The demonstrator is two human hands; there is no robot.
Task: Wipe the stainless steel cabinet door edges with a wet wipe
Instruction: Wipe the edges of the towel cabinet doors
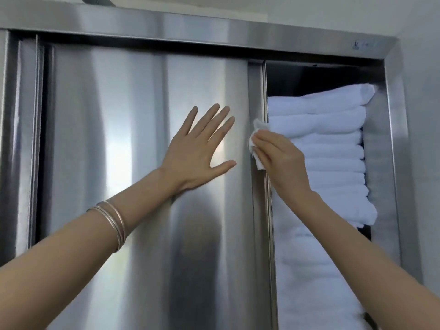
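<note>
Here, the left hand [195, 151] lies flat against the front of the sliding cabinet door [133, 115], with the fingers straight and spread and the thumb pointing right. It holds nothing. Thin metal bangles [114, 222] sit on the left forearm.

The right hand [281, 160] pinches a crumpled white wet wipe [252, 142] between curled fingers and thumb. The wipe touches the door's right vertical edge [258, 91], at about the same height as the left hand.

The door stands slid to the left, so the right part of the cabinet is open. Inside the opening, a tall stack of folded white towels [328, 144] fills the compartment, just behind the right hand. The top towel lies a little below the upper rail.

The steel cabinet frame [190, 22] runs across the top and down the right side. Another steel panel [23, 139] shows at the far left; how it overlaps the first door cannot be told.
</note>
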